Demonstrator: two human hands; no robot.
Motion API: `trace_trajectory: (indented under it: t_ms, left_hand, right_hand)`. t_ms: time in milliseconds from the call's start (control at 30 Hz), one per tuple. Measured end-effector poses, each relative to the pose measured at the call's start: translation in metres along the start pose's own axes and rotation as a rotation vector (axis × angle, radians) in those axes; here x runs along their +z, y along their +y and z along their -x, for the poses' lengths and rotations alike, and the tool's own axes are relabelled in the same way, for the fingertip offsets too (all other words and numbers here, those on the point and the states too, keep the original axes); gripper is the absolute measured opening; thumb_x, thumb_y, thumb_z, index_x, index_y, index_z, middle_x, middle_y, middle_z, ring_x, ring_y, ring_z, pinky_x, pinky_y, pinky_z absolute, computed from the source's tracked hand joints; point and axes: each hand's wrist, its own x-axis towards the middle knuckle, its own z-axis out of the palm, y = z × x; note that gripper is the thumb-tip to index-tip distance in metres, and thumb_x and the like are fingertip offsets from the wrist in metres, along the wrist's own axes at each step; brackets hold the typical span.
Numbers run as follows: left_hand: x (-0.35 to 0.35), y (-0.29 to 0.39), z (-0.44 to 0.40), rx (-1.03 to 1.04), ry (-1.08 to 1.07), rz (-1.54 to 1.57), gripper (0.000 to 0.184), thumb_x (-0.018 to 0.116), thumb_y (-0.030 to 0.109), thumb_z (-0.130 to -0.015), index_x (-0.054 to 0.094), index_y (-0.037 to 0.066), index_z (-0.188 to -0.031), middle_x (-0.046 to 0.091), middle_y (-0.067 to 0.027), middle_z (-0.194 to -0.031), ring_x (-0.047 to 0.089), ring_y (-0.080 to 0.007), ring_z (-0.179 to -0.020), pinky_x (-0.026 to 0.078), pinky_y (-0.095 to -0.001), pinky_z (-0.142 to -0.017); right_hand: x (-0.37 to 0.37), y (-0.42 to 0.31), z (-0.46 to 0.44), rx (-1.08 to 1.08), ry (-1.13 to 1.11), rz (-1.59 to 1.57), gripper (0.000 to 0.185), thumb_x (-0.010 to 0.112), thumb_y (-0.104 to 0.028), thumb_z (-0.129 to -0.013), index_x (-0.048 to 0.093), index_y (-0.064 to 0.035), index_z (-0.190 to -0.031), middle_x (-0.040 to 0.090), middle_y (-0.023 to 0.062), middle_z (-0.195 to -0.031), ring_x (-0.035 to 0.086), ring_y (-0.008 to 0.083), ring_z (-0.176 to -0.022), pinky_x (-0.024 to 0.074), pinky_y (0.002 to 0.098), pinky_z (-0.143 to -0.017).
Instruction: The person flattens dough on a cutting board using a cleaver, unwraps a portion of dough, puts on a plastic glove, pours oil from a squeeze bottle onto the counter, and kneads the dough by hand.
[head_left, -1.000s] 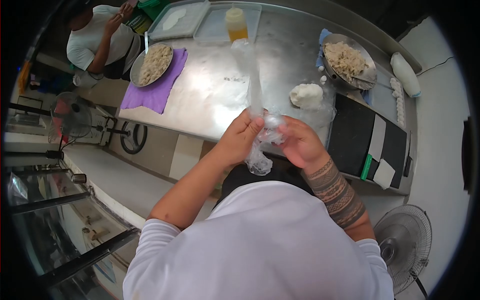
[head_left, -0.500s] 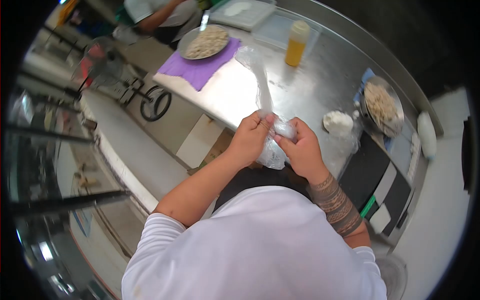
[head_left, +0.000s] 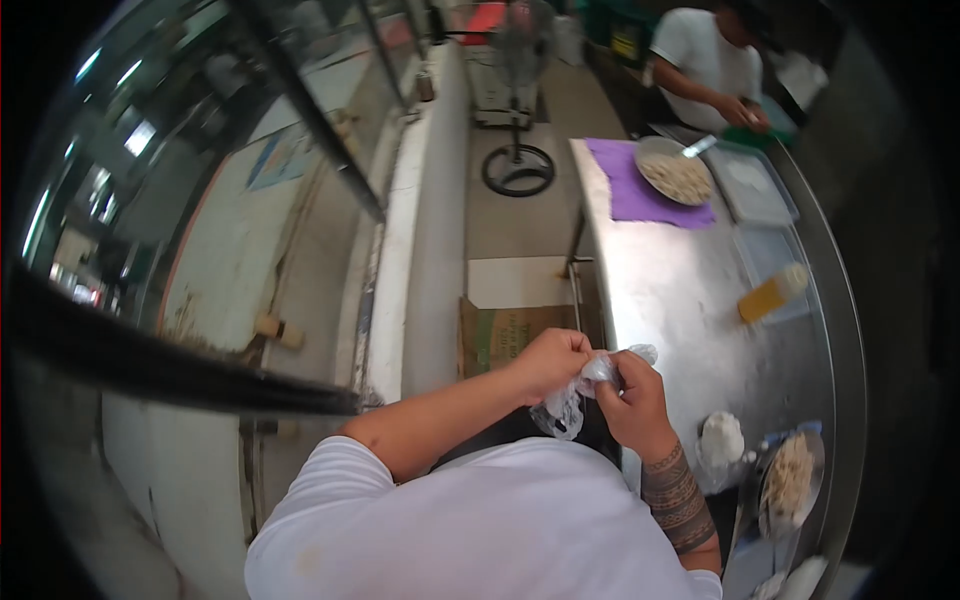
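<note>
Both hands grip a clear plastic bag in front of my body, at the near edge of the metal table. My left hand pinches one part of it, fingers closed. My right hand is closed around the bunched part beside it. Some of the plastic hangs below the hands, and a bit shows beyond my right fingers. Whether anything is inside the bunched part, I cannot tell. To the right of my right hand, a white lump like dough lies on thin plastic on the table.
A bowl of pale shredded food stands at the right. Farther along the metal table are a bottle of yellow liquid, a purple cloth under another food pan, and plastic tubs. A co-worker works beyond; a fan stands left.
My view has swung left, so the table now lies to the right. The long strip of plastic that stretched away over the table is now mostly gathered at my hands. Both hands still hold the bag.
</note>
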Motion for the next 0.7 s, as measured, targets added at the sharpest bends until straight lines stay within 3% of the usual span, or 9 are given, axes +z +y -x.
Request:
trace_trajectory:
  t_ms: [67,100,200,300,500,600,700]
  left_hand:
    - [0.001,0.001,0.027,0.042,0.124,-0.111,0.024,0.065,0.023,-0.105,0.068,0.004,-0.091,0.066,-0.0009,-0.08,0.06,-0.009,-0.071,0.05,-0.0275,-0.063]
    - [-0.003,-0.012,0.033,0.057,0.105,-0.01,0.025,0.062,0.025,-0.106,0.07,0.003,-0.097,0.068,-0.0018,-0.083,0.059,-0.0082,-0.074,0.049,-0.0277,-0.066]
    - [0.007,0.009,0.081,0.082,0.028,0.363,0.023,0.065,0.026,-0.105,0.071,0.004,-0.102,0.069,-0.0026,-0.088,0.06,-0.0093,-0.079,0.05,-0.0296,-0.072]
    - [0.006,0.011,0.109,0.207,0.128,-0.462,0.021,0.069,0.025,-0.102,0.072,0.005,-0.108,0.07,-0.0029,-0.092,0.062,-0.0106,-0.085,0.051,-0.0306,-0.079]
    - [0.002,-0.017,0.109,0.379,0.182,-0.567,0.024,0.076,0.022,-0.096,0.072,0.005,-0.112,0.072,-0.0033,-0.099,0.065,-0.0108,-0.09,0.052,-0.0302,-0.082]
    - [0.023,-0.012,0.101,0.273,0.288,-0.34,0.024,0.075,0.023,-0.097,0.071,0.004,-0.111,0.071,-0.0023,-0.093,0.063,-0.0088,-0.086,0.051,-0.028,-0.078]
    - [0.036,0.002,0.101,0.148,0.17,-0.33,0.022,0.073,0.024,-0.1,0.071,0.004,-0.108,0.068,0.0004,-0.089,0.059,-0.0056,-0.082,0.048,-0.0255,-0.072]
  right_hand:
    - [0.013,0.007,0.001,0.152,-0.039,-0.168,0.017,0.066,-0.002,-0.09,0.067,0.0037,-0.106,0.07,0.01,-0.088,0.07,0.018,-0.078,0.0563,0.0319,-0.071]
    - [0.014,-0.011,-0.003,0.292,-0.062,-0.351,0.015,0.068,-0.005,-0.094,0.068,0.0036,-0.106,0.071,0.005,-0.088,0.066,0.0083,-0.073,0.0555,0.0253,-0.064]
    - [0.019,-0.018,-0.005,0.31,-0.11,-0.406,0.015,0.067,-0.005,-0.095,0.068,0.0045,-0.106,0.072,0.0053,-0.09,0.065,0.0077,-0.07,0.0547,0.0224,-0.061]
    - [0.022,-0.019,0.001,0.331,-0.216,-0.412,0.015,0.067,-0.005,-0.095,0.068,0.0055,-0.105,0.072,0.0054,-0.088,0.065,0.008,-0.071,0.0548,0.0235,-0.061]
    - [0.017,-0.018,0.024,0.236,-0.233,-0.251,0.012,0.066,-0.005,-0.094,0.07,0.0048,-0.099,0.069,0.0049,-0.079,0.062,0.0077,-0.068,0.0501,0.0249,-0.059]
    - [0.014,0.001,0.033,0.12,-0.096,-0.079,0.011,0.066,-0.004,-0.091,0.069,0.0045,-0.097,0.066,0.0063,-0.075,0.059,0.0095,-0.066,0.048,0.028,-0.058]
    - [0.008,0.004,0.045,0.136,0.002,-0.093,0.009,0.065,-0.004,-0.089,0.067,0.0042,-0.093,0.063,0.0071,-0.077,0.058,0.0104,-0.069,0.0483,0.0292,-0.062]
